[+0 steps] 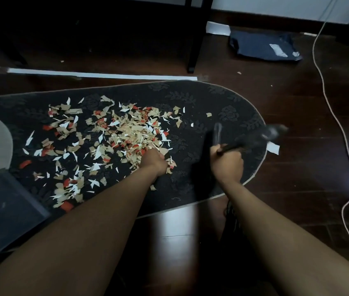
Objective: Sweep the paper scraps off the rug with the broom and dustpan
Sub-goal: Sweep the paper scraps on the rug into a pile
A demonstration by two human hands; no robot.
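Note:
A dark oval rug point(212, 99) with a flower pattern lies on the wood floor. Tan, white and red paper scraps point(113, 133) cover its middle and left, heaped thickest at the centre. My left hand point(154, 162) rests at the near edge of that heap, its fingers hidden among the scraps. My right hand point(227, 164) grips the dark handle of the broom point(263, 136), which is blurred and points up and to the right over the rug's right end. A dark blurred shape just left of this hand may be its bristles.
A dark flat tray-like object point(4, 212), possibly the dustpan, sits at the rug's near left. A white strip point(105, 75) lies behind the rug, with a black furniture leg point(195, 50), a dark bag point(263, 47) and a pale cord point(327, 99) trailing along the floor at right.

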